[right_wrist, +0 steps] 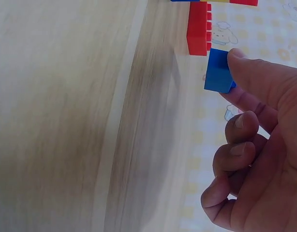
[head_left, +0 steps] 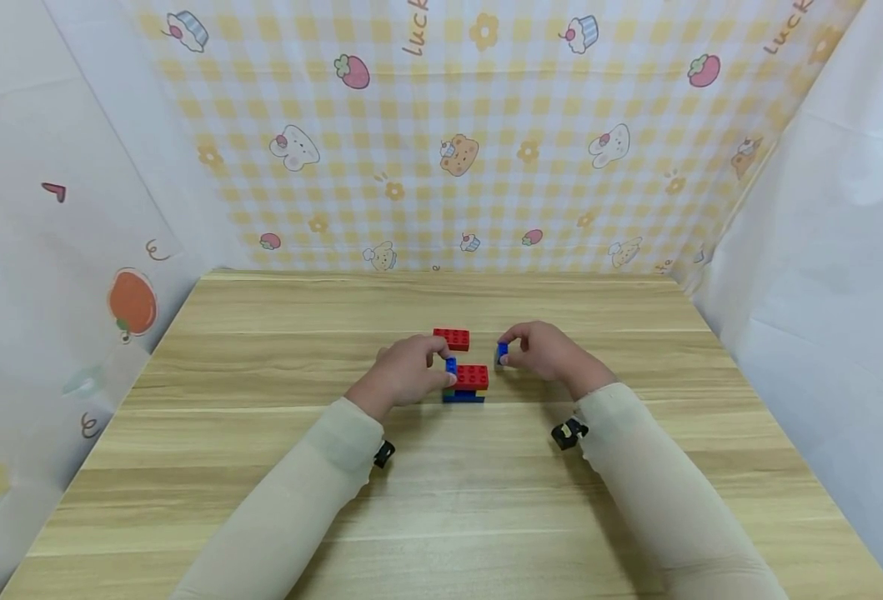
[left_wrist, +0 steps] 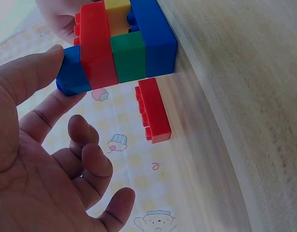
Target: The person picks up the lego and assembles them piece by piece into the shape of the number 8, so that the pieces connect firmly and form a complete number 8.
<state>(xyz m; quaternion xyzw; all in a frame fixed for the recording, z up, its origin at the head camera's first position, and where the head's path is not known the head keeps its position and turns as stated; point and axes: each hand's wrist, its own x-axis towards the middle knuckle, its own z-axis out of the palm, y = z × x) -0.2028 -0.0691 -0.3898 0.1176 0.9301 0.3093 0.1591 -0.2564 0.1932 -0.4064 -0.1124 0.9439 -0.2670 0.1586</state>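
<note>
Block stack [head_left: 471, 383] stands near ctr. of the wood tabletop [head_left: 449, 517], btwn both hands. Layers, bottom to top: blue base brick [left_wrist: 158, 41]; green brick [left_wrist: 129, 57] at L end and yellow brick [left_wrist: 118, 17] toward R end, w/ gap btwn; upper red brick [left_wrist: 96, 43], studs up.

L hand [head_left: 409, 369]: narrow grip, thumb + index pinching small blue brick [left_wrist: 73, 72] at L end of upper red brick's top, in contact; full seating can't be determined. Other fingers loosely bent.

R hand [head_left: 548, 350]: narrow grip, thumb + index pinching second blue brick [right_wrist: 218, 71], pos. R of stack and apart from it.

Loose red brick [head_left: 452, 338] lies behind stack, not touching. Patterned cloth [head_left: 411, 108] hangs at rear edge of tabletop.
</note>
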